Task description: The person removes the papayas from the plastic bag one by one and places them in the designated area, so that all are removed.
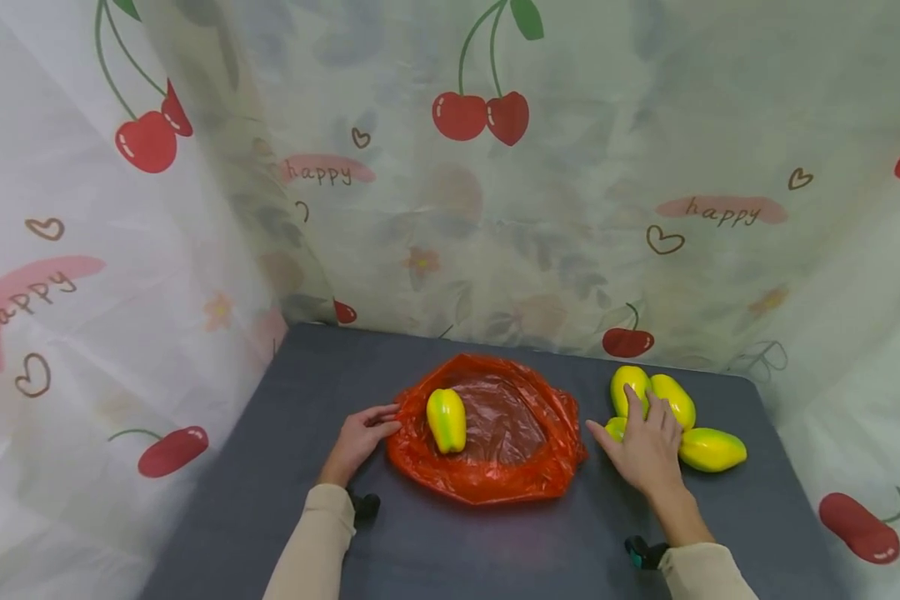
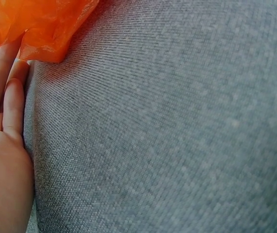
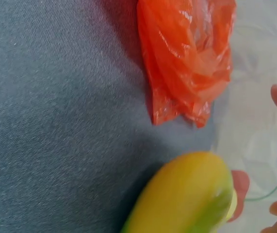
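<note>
A red plastic bag (image 1: 502,492) lies spread out on the table, its mouth facing up. One yellow-green fruit, mango-like with a lobed end (image 1: 446,421), rests at the bag's left part. My left hand (image 1: 362,437) touches the bag's left rim with nearly straight fingers, one fingertip partly behind the plastic in the left wrist view. My right hand (image 1: 651,446) hovers over a group of similar yellow fruits, fingers spread. One fruit (image 3: 182,199) looms close in the right wrist view, a fingertip showing behind it. In the head view, the hand partly hides a fruit (image 1: 616,428).
Behind the right hand sit two yellow fruits (image 1: 672,400), side by side; another fruit (image 1: 712,450) lies to its right. Beneath everything is a dark grey table (image 1: 300,375). A cherry-printed curtain (image 1: 555,217) hangs along the table's back and sides.
</note>
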Tool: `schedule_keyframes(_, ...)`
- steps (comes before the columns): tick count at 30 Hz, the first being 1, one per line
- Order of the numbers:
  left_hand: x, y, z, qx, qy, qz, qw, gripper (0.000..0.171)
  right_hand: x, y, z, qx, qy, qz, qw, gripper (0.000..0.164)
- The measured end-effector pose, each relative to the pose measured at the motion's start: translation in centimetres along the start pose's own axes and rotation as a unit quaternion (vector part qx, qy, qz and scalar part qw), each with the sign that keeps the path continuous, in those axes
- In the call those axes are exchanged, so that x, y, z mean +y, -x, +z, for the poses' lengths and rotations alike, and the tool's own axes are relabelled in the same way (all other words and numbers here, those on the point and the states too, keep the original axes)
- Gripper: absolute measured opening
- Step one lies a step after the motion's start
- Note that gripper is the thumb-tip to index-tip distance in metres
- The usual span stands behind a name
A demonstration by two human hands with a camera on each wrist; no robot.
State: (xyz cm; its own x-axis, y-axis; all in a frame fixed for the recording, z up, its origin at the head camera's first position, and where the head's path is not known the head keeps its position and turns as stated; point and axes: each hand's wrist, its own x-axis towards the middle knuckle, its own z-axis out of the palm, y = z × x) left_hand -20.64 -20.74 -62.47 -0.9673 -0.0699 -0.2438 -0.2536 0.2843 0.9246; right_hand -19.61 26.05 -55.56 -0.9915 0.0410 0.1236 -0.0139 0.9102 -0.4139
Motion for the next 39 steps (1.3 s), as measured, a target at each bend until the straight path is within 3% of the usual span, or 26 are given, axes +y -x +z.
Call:
schedule_keyframes(13, 0.0, -0.1, 0.4, 0.002, 0.000, 0.000, 1.0000, 0.040, -3.5, -1.8, 1.1, -0.060, 0.059, -0.051, 0.995, 0.108)
schedule_keyframes(28, -0.1, -0.2, 0.3, 0.006, 0.006, -0.004, 1.0000, 0.039, -7.9, -2.1, 2.7, -0.122, 0.011, -0.089, 0.989, 0.104)
schedule_keyframes(39, -0.2, -0.2, 0.2, -0.001, 0.015, 0.000, 0.9999, 0.036, -11.4, -1.9, 3.4, -0.115, -0.017, -0.137, 0.984, 0.098)
